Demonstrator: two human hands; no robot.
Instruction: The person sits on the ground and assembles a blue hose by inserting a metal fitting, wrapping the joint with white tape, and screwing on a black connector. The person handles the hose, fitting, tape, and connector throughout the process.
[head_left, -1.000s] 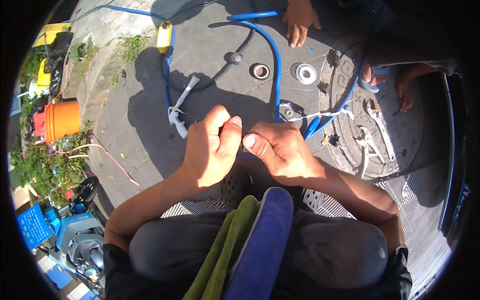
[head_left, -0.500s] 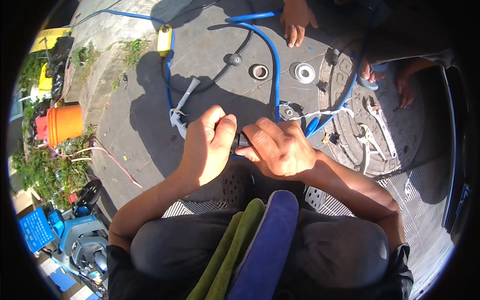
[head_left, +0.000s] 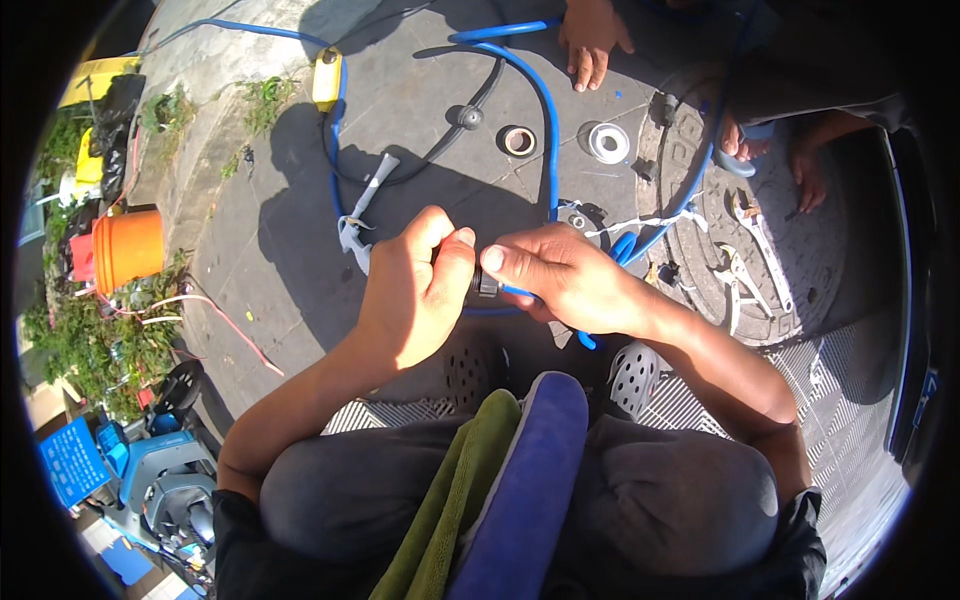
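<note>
My left hand (head_left: 412, 290) is closed around a small black ribbed fitting (head_left: 486, 286), which shows only partly between my two hands. Close against it, my right hand (head_left: 572, 278) pinches a thin blue hose or cable (head_left: 520, 293) with the thumb on top; its end at the fitting is hidden by my fingers. Just beyond my left hand lies a tool with a pale wrapped handle (head_left: 377, 182). A thicker blue length (head_left: 552, 150) loops on the ground past my right hand. White twisted strips (head_left: 650, 228) lie across it.
Two tape rolls, one dark (head_left: 518, 142) and one white (head_left: 608, 143), lie ahead. An adjustable wrench (head_left: 765, 250) and pliers (head_left: 740, 280) rest on a round cover at right. Another person's hand (head_left: 594, 45) touches the ground. A yellow box (head_left: 327, 80) and orange bucket (head_left: 130, 247) are left.
My right hand has turned and shifted slightly up, its thumb now extended along the top. The blue length at the fitting has come into view. My left hand keeps its grip.
</note>
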